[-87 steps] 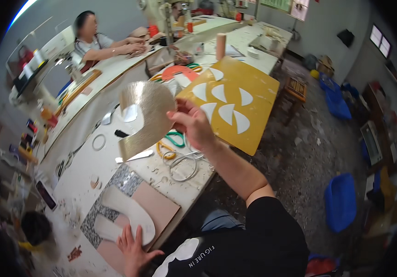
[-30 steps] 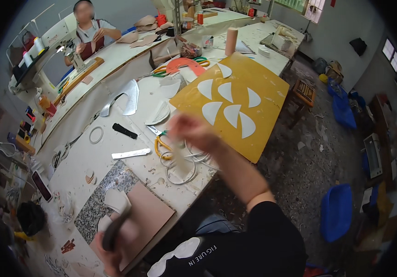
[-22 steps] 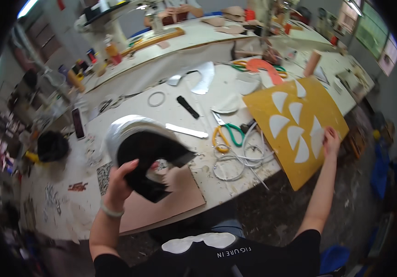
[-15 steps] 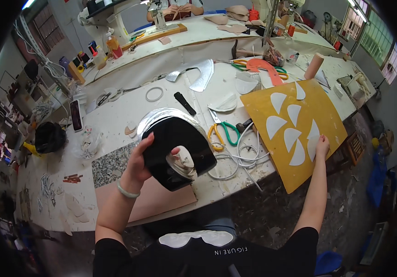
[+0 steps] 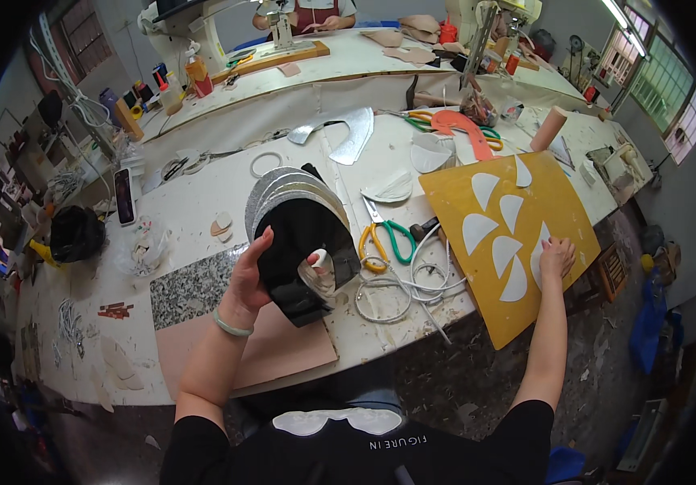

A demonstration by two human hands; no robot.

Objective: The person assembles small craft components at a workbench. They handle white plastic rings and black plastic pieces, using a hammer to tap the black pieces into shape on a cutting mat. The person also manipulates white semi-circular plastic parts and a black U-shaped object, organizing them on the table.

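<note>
My left hand (image 5: pixel 249 279) grips a stack of curved shiny black pieces (image 5: pixel 295 238). The pieces fan out at the top, showing silver edges (image 5: pixel 279 187). A thumb tip shows through the notch in the stack. On the right, my right hand (image 5: pixel 556 259) has its fingers curled at the edge of a white petal-shaped piece (image 5: pixel 537 260), partly covered by the hand. That piece lies on a yellow board (image 5: pixel 485 319) with several similar white pieces (image 5: pixel 481 232).
Green- and yellow-handled scissors (image 5: pixel 387 236) and a coil of white cord (image 5: pixel 384 297) lie between my hands. A pink sheet (image 5: pixel 243 356) and a speckled stone slab (image 5: pixel 190 291) sit at the left front. Across the table, a person (image 5: pixel 316 14) works by a sewing machine.
The black stack has tilted and its layers have fanned, showing more silver edges. My right hand has shifted slightly left and toward me along the white piece.
</note>
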